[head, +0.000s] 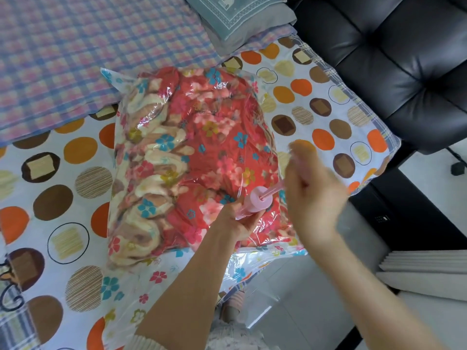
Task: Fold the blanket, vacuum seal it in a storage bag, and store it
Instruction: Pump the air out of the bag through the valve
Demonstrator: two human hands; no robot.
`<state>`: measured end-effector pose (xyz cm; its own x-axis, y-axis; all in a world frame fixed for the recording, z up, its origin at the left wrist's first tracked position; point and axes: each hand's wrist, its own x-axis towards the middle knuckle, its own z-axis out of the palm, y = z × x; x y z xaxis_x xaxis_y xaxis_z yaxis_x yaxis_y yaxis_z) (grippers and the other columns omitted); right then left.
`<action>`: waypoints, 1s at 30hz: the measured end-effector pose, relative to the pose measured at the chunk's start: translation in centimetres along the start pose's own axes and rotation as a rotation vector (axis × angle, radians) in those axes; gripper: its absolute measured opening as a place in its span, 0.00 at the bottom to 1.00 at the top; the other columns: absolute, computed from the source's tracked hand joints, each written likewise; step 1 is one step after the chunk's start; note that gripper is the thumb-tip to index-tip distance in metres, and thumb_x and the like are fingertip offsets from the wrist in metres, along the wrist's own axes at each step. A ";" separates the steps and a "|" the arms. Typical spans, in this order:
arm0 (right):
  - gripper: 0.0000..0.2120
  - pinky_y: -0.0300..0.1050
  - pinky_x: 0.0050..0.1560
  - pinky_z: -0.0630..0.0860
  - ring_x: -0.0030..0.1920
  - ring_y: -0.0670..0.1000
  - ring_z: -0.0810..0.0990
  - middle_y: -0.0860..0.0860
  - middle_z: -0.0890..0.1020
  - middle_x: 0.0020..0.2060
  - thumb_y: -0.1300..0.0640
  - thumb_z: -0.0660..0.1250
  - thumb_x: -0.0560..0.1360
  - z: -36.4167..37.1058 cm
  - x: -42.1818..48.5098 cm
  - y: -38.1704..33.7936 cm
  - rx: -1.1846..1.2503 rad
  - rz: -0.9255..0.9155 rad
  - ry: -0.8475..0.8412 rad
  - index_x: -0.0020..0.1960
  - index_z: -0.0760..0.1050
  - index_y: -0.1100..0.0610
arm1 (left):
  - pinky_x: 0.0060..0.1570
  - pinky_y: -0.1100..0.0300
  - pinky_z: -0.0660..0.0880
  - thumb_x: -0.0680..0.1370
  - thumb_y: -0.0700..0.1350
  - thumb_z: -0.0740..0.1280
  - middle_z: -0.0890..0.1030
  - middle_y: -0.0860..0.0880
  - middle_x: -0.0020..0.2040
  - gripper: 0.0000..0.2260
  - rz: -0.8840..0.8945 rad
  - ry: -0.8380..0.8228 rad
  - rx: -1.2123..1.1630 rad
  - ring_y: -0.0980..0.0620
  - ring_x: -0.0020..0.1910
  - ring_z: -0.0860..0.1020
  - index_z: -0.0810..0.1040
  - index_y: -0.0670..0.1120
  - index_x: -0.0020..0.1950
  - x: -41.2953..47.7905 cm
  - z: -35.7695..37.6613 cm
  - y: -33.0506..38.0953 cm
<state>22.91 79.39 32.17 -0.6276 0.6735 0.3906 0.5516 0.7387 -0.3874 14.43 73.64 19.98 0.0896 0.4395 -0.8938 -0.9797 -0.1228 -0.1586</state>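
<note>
Pink pump [256,202] is clamped by the left hand [241,226]; its rod [274,192], slanting right from that grip, is held by the right hand [313,195].

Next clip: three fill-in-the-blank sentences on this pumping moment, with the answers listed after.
1. The floral blanket lies inside a clear plastic ___.
2. The left hand grips the barrel of a ___ pump.
3. The tufted chair beside the bed is ___.
Answers: bag; pink; black.
</note>
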 end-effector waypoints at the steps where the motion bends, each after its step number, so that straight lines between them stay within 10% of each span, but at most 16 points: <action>1: 0.11 0.38 0.24 0.58 0.21 0.52 0.66 0.48 0.65 0.22 0.57 0.56 0.74 1.7 -1.2 0.3 -0.019 -0.015 -0.138 0.55 0.69 0.49 | 0.26 0.47 0.77 0.75 0.40 0.68 0.80 0.34 0.32 0.12 0.002 0.010 -0.004 0.39 0.24 0.79 0.72 0.31 0.51 0.1 0.0 -0.1; 5: 0.06 0.33 0.23 0.53 0.16 0.52 0.61 0.49 0.62 0.17 0.59 0.63 0.73 2.1 -0.4 0.6 -0.117 -0.123 -0.251 0.48 0.77 0.54 | 0.25 0.45 0.78 0.75 0.39 0.68 0.80 0.34 0.35 0.11 0.003 0.015 -0.032 0.38 0.29 0.80 0.72 0.32 0.51 -0.2 -0.2 -0.2; 10: 0.10 0.41 0.27 0.62 0.19 0.54 0.64 0.51 0.67 0.18 0.57 0.59 0.76 -2.4 2.4 -1.4 -0.016 -0.132 0.021 0.50 0.79 0.55 | 0.33 0.43 0.78 0.73 0.40 0.70 0.79 0.34 0.42 0.13 -0.007 -0.011 -0.001 0.38 0.37 0.79 0.72 0.32 0.49 -0.8 0.0 0.0; 15: 0.08 0.32 0.24 0.52 0.14 0.54 0.65 0.50 0.63 0.16 0.54 0.57 0.74 3.3 -1.6 1.0 -0.163 -0.087 -0.279 0.51 0.72 0.52 | 0.28 0.46 0.78 0.75 0.40 0.67 0.79 0.37 0.37 0.10 -0.005 0.003 -0.035 0.39 0.32 0.79 0.72 0.33 0.48 -0.7 -0.1 -0.4; 20: 0.09 0.42 0.23 0.68 0.19 0.56 0.66 0.52 0.69 0.18 0.55 0.59 0.77 -2.5 1.8 -0.6 -0.059 -0.143 -0.015 0.52 0.78 0.54 | 0.28 0.45 0.79 0.72 0.40 0.71 0.80 0.33 0.40 0.15 -0.003 -0.018 -0.016 0.37 0.36 0.80 0.72 0.33 0.53 -0.5 -0.2 -0.2; 26: 0.13 0.30 0.26 0.46 0.15 0.55 0.68 0.51 0.65 0.17 0.54 0.58 0.75 4.2 -2.2 0.5 -0.139 -0.047 -0.304 0.51 0.78 0.58 | 0.17 0.54 0.74 0.75 0.41 0.69 0.79 0.37 0.31 0.13 0.004 0.005 -0.018 0.40 0.24 0.79 0.72 0.32 0.49 -0.3 -0.2 -0.6; 30: 0.07 0.35 0.23 0.57 0.17 0.58 0.68 0.54 0.71 0.19 0.58 0.65 0.72 -0.7 1.7 -0.6 -0.121 -0.195 -0.051 0.47 0.80 0.57 | 0.45 0.53 0.80 0.75 0.39 0.67 0.76 0.33 0.39 0.11 0.028 -0.018 -0.031 0.39 0.44 0.79 0.69 0.31 0.44 -1.1 0.0 -0.3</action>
<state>21.89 80.11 33.65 -0.7540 0.5181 0.4039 0.4775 0.8545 -0.2047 14.61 73.15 21.01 0.0587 0.4511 -0.8905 -0.9757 -0.1626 -0.1466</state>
